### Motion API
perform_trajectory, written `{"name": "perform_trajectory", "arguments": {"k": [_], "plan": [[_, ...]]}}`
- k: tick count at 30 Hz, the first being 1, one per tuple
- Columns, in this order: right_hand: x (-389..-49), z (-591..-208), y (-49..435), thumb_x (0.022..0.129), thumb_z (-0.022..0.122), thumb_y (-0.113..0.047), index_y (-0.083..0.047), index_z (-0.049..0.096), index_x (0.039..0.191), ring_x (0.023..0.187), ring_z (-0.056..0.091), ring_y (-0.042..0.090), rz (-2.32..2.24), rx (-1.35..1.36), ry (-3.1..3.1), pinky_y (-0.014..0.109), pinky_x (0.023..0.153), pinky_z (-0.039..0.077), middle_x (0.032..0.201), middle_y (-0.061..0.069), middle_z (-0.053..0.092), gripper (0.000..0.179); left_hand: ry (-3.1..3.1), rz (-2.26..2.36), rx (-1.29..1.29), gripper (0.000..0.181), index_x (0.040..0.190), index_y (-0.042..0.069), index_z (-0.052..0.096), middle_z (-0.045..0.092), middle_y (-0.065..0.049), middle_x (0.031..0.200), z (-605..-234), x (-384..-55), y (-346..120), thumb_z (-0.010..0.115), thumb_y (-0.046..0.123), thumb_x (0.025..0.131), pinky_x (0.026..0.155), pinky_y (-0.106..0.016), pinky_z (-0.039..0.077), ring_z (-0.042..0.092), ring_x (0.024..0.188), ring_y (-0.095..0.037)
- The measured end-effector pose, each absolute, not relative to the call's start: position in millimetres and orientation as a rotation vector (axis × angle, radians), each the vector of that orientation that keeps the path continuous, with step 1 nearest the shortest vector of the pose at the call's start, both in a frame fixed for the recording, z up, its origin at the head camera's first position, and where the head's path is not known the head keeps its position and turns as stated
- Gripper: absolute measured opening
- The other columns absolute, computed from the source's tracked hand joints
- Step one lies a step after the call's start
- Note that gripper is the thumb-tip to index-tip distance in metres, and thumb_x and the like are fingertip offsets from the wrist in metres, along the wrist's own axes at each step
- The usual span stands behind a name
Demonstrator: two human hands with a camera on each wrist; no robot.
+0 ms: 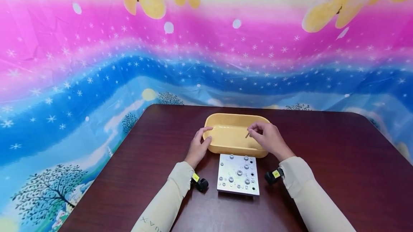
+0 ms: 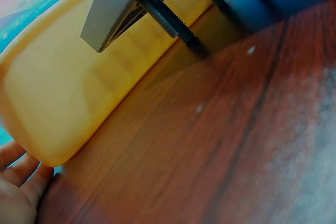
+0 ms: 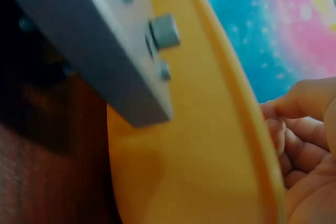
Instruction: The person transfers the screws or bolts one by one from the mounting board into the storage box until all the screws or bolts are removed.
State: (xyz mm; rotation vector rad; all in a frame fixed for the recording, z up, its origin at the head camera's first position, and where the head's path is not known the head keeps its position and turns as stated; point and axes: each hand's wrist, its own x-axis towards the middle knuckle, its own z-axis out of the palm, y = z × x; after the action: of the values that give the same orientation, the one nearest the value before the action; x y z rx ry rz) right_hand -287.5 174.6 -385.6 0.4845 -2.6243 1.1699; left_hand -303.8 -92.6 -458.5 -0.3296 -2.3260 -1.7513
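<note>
A yellow oblong plastic tray (image 1: 229, 138) sits on the table. My left hand (image 1: 198, 147) holds its left end, fingertips and thumb at the rim; in the left wrist view, the left fingers (image 2: 23, 174) are against its corner. My right hand (image 1: 269, 139) is over the tray's right side, pinching a short thin rod (image 1: 247, 135) that slants down from the fingertips. In the right wrist view the right hand (image 3: 310, 145) is partly hidden behind the tray wall. Just in front of the tray stands a silver metal plate (image 1: 233, 181) with several socket-head bolts and small holes.
Threaded bolt ends (image 2: 168, 17) stick out beneath the plate, which stands raised above the dark wooden table (image 1: 135, 185). A wrist camera (image 1: 202, 184) on the left and another wrist camera (image 1: 271, 177) on the right flank the plate. A printed cloth (image 1: 206, 52) hangs behind the table.
</note>
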Motion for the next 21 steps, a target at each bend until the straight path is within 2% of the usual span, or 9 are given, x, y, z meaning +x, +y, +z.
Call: {"name": "perform_trajectory", "arguments": {"k": [11,21], "plan": [[-300,-398,179,0.093,0.061,-0.016,-0.007,0.069,0.094,0.069,0.054,0.018,1.124,0.426,-2.629,0.034,0.064,0.044,0.081,-0.001,0.067,0.012,-2.365,-1.747,-0.307,0.033,0.126,0.027,0.059,0.05,0.005,0.136,-460,-303,-91,0.055,0.02,0.094,0.104,-0.042,0.036,0.04,0.13,-0.013],[-303,-402,177,0.094,0.061,-0.016,-0.007,0.068,0.096,0.069,0.055,0.017,1.13,0.486,-2.617,0.034,0.066,0.045,0.082,0.004,0.067,0.012,-2.347,-1.755,-0.306,0.033,0.125,0.028,0.06,0.05,0.005,0.136,-459,-304,-93,0.055,0.018,0.093,0.104,-0.041,0.037,0.041,0.13,-0.013]]}}
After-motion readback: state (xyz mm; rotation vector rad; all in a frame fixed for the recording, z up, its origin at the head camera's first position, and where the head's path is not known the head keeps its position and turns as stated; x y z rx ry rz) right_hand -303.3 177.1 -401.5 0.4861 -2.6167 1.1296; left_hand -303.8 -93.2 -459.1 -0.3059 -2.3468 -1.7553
